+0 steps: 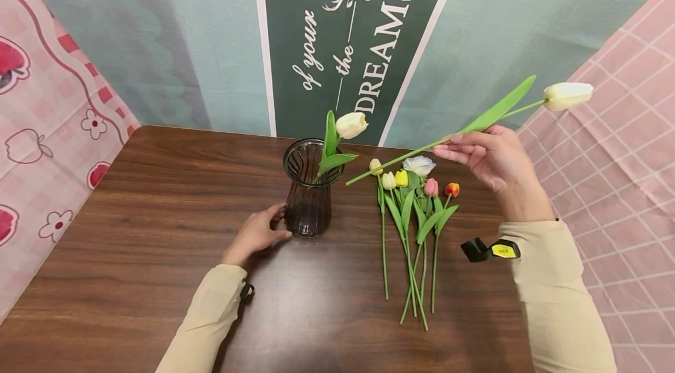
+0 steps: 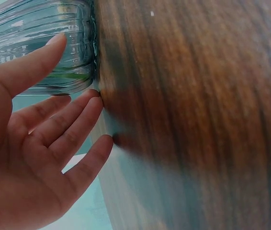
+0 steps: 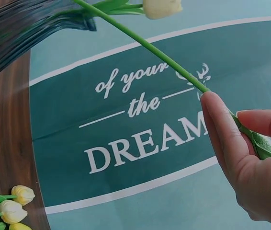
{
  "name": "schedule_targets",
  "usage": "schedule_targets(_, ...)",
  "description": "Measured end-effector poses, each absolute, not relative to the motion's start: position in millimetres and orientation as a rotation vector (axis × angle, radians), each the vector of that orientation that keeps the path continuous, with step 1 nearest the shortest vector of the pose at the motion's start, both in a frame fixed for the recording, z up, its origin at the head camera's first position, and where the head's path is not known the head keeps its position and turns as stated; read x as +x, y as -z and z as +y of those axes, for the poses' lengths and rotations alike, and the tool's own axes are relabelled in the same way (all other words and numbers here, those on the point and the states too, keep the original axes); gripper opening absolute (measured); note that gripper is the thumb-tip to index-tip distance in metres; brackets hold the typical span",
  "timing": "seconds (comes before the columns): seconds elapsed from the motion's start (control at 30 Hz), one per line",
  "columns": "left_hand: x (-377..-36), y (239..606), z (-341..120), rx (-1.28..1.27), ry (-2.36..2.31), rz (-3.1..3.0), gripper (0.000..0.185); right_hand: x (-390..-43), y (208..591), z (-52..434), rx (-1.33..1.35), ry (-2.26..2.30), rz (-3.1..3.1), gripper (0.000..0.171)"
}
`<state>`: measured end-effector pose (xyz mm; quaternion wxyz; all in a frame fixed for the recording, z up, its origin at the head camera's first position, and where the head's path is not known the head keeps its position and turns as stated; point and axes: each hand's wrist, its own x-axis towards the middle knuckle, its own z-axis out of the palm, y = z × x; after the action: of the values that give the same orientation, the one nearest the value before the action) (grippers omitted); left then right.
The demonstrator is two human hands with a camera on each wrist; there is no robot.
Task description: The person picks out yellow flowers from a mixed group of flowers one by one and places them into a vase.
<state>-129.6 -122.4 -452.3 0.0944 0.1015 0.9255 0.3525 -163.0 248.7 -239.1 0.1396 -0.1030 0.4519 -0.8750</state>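
My left hand (image 1: 257, 233) is at the base of a dark ribbed glass vase (image 1: 308, 212), its thumb against the glass. In the left wrist view the fingers of that hand (image 2: 54, 134) are spread and nearly straight beside the vase (image 2: 73, 48). One white tulip (image 1: 351, 125) with green leaves stands in the vase, leaning right. Up at the right, my right hand (image 1: 498, 156) pinches a second white tulip (image 1: 568, 96) by its stem and leaf. This tulip's bare stem end slants down left, to the right of the vase and above the table.
On the wooden table (image 1: 158, 232), right of the vase, lie several loose flowers: yellow tulips (image 1: 402, 178), a pink tulip (image 1: 431, 187), a red-orange tulip (image 1: 452, 190) and a pale bluish-white bloom (image 1: 419, 166). Behind hangs a printed curtain (image 1: 211, 39); pink cloths hang at both sides.
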Motion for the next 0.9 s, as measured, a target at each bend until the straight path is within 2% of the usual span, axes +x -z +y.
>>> schedule_targets(0.4,-130.3,454.4,-123.1,0.299,-1.051,2.747,0.068,-166.8,227.1,232.2,-0.327,2.533,1.303,0.021)
schedule_targets(0.9,-129.7,452.4,-123.4,0.294,-1.058,2.743,0.067,-170.5,233.8,203.1,-0.293,2.409,1.523,0.016)
